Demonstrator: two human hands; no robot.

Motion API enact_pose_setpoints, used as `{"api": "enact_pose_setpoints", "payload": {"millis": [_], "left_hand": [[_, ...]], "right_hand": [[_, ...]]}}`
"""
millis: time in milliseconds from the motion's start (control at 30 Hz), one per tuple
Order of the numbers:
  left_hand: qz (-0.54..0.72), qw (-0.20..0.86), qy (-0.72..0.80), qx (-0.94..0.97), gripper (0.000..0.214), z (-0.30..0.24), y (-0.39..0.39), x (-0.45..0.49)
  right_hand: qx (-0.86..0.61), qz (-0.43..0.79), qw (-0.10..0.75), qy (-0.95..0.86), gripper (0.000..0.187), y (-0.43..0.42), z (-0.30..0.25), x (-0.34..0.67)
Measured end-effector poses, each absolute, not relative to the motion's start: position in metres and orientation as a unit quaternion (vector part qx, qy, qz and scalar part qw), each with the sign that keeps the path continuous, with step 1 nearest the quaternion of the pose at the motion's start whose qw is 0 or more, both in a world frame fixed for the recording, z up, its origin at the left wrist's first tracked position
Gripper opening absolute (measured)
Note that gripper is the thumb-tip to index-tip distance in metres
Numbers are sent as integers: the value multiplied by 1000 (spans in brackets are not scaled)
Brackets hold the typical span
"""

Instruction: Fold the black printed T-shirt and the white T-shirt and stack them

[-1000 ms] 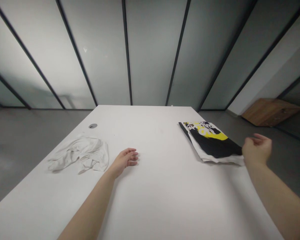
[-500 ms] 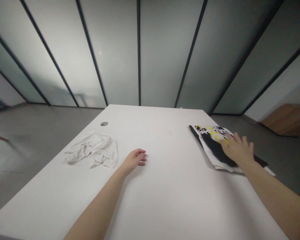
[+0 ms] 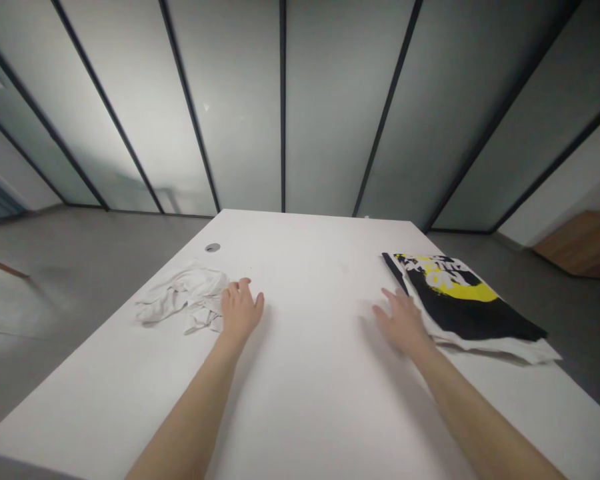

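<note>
- The left hand (image 3: 241,307) is palm down with its fingers loosely extended and the thumb apart; nothing shows in its grasp. It overlaps the right edge of the white cloth (image 3: 175,297), but whether it touches the fabric cannot be told.
- The right hand (image 3: 403,325), slightly blurred, has its fingers spread and grips nothing visible. It is just beside the left edge of the folded stack (image 3: 480,320); contact there is unclear.
- The white cloth lies crumpled on the left of the counter (image 3: 310,400), short of the round grey fitting (image 3: 213,247). The folded stack lies flat toward the right edge, with a printed black piece uppermost and white layers showing beneath.
- The crumpled cloth looks thin, light and limp, neither fragile nor likely to slip. It should sag wherever it is unsupported, so two separate pinches along an edge or at corners would suit it better than one grab at the middle; its corners are hard to make out among the wrinkles.
- The folded stack looks soft too, though thicker and steadier; support from underneath would best keep its layers together.
- The black piece carries bold white lettering over yellow patches, too small and distorted to read surely. No brand name or label can be made out, and the white cloth shows no print.
</note>
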State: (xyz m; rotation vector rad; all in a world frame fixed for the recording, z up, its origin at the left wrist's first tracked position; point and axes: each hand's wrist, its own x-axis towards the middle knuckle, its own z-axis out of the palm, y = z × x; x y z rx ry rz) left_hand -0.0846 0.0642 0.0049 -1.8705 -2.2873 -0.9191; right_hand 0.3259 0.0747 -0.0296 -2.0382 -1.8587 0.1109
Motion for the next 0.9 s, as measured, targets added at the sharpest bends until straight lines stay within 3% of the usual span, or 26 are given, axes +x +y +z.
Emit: {"api": "enact_pose_setpoints", "payload": {"millis": [133,333,467,567,633,700,800,900], "left_hand": [[-128,94,-838,-522,60,4,59,-118],[-89,52,-819,-564,33,3,65,-115],[-212,-137,-654,-713,22,13,56,-80],[-292,-364,-455,-759,25,19,34,-42],[-272,-498,-357,-742,34,20,19,-20],[-261,-605,-304,-688,41,20,11,-8],[-348,-679,-317,-563,47,18,18,-15],[-509,-626,-390,-444,48,17,41,-41]], "right_hand": [[-597,119,235,-758,54,37,-59,262],[-498,178,316,-787,36,25,-51,257],[-494,173,351,-777,37,27,-48,267],[-493,159,325,-791,55,27,-51,267],[-494,152,294,-804,66,27,-53,266],[-498,139,278,-810,53,28,-52,266],[-521,112,293,-794,30,31,-48,272],[-561,88,334,-752,36,36,-41,284]]}}
